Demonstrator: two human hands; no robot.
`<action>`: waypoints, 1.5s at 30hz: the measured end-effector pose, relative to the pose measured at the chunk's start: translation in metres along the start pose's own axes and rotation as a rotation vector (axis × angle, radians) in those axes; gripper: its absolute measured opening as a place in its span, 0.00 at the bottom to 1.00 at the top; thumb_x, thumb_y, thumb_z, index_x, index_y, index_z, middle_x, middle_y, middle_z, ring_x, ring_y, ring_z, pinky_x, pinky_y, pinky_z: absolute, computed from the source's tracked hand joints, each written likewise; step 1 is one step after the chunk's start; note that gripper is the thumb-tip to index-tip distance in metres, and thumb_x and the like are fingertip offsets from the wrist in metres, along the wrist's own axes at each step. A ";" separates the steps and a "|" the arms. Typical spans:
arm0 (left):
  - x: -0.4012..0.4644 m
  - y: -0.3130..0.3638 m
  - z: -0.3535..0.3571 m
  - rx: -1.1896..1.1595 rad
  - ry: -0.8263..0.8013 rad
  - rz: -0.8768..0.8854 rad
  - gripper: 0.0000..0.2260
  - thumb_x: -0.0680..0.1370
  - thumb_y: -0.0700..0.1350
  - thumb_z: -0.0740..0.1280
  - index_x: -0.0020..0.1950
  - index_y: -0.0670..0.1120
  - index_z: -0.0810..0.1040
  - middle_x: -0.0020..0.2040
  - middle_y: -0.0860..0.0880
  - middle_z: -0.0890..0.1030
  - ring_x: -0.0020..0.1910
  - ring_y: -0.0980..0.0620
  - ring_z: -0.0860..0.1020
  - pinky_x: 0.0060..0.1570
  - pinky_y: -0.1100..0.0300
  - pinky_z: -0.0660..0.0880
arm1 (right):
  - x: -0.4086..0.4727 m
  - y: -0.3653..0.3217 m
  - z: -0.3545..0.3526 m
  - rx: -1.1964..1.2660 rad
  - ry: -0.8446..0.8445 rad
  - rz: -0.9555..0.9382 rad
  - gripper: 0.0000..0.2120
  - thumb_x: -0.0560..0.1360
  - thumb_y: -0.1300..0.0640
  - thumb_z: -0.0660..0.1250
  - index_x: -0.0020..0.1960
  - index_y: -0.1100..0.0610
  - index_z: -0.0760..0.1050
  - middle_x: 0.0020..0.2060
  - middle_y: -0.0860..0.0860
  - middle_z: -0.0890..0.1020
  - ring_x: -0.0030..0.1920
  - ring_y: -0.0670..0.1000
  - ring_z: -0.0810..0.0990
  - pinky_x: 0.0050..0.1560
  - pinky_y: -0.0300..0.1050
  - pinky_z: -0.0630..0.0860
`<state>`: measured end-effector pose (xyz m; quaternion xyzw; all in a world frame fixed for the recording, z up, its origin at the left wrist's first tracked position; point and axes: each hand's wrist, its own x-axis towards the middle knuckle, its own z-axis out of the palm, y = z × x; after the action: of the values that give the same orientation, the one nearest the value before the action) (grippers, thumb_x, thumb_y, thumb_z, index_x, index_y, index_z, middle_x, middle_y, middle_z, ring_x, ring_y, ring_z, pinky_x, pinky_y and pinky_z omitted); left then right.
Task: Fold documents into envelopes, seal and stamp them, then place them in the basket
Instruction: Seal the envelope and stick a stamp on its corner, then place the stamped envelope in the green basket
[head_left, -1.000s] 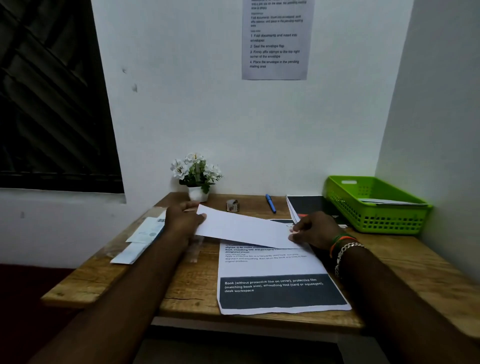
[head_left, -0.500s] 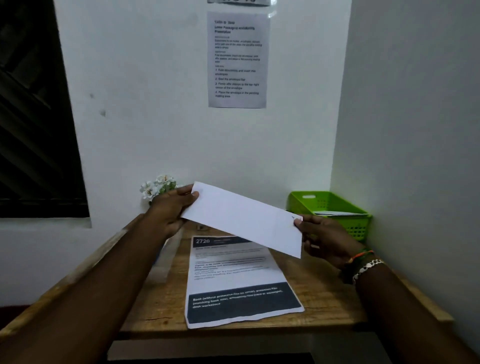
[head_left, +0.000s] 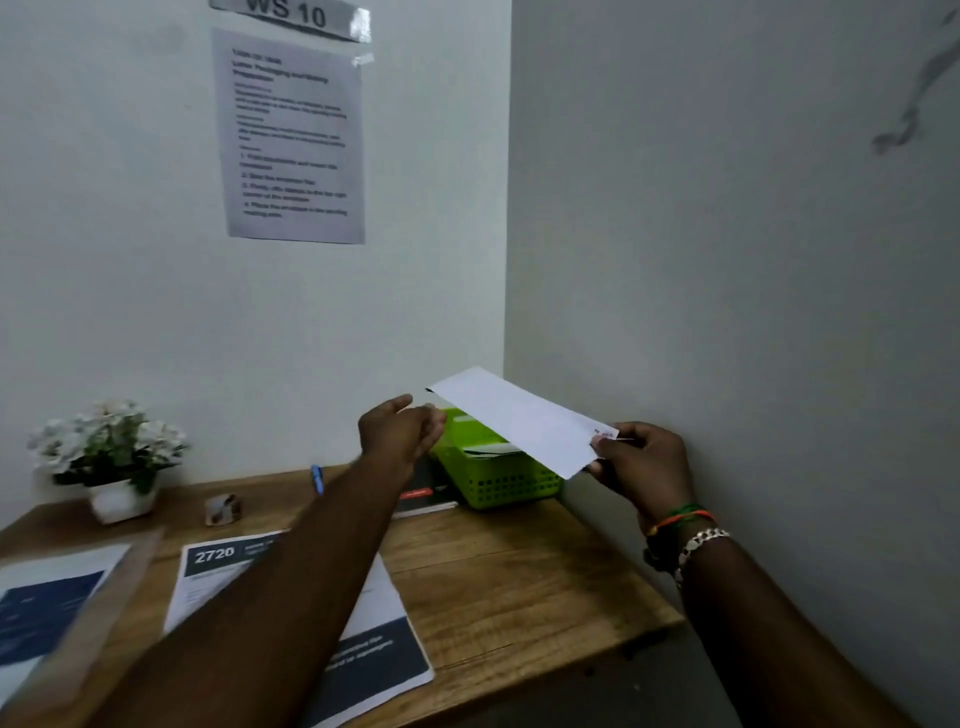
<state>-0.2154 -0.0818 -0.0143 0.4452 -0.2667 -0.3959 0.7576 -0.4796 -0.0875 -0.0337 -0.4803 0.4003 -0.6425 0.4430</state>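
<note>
Envelope (head_left: 519, 418), white and tilted, is held in the air above the green basket (head_left: 498, 480) at the far right of the wooden table (head_left: 519, 582). Nearest, a printed sheet (head_left: 379, 644) is laid flat on the table, partly hidden by the left forearm. Further off, the envelope's lower right corner is pinched by the right hand (head_left: 641, 462), thumb on top. The left hand (head_left: 397, 431) is seen just beside the envelope's upper left end, fingers loosely extended and apart from the paper, nothing held. Paper is seen inside the basket. A potted plant (head_left: 111, 457) is placed far left.
</note>
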 end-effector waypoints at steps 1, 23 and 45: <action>0.005 -0.013 0.007 0.118 0.011 0.039 0.20 0.74 0.32 0.74 0.64 0.41 0.77 0.47 0.36 0.84 0.43 0.43 0.84 0.41 0.55 0.85 | 0.006 0.005 0.005 -0.005 0.034 -0.005 0.04 0.74 0.69 0.72 0.42 0.63 0.81 0.37 0.59 0.83 0.33 0.54 0.81 0.39 0.47 0.83; 0.023 -0.096 0.010 0.769 -0.075 0.444 0.07 0.74 0.46 0.76 0.51 0.46 0.88 0.44 0.49 0.86 0.44 0.52 0.84 0.49 0.48 0.83 | 0.060 0.074 0.078 -0.494 0.119 -0.069 0.18 0.71 0.44 0.74 0.52 0.54 0.74 0.44 0.54 0.83 0.46 0.60 0.84 0.51 0.55 0.81; 0.010 0.002 -0.144 1.279 -0.103 0.470 0.07 0.75 0.44 0.74 0.52 0.47 0.88 0.47 0.51 0.87 0.48 0.57 0.83 0.50 0.64 0.75 | -0.009 0.087 0.142 -0.739 -0.276 -0.793 0.03 0.73 0.52 0.71 0.43 0.50 0.78 0.37 0.45 0.76 0.38 0.48 0.76 0.38 0.45 0.71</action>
<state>-0.1003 -0.0231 -0.0785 0.7162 -0.5736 -0.0061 0.3975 -0.3245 -0.1165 -0.0873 -0.7972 0.3259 -0.5079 0.0177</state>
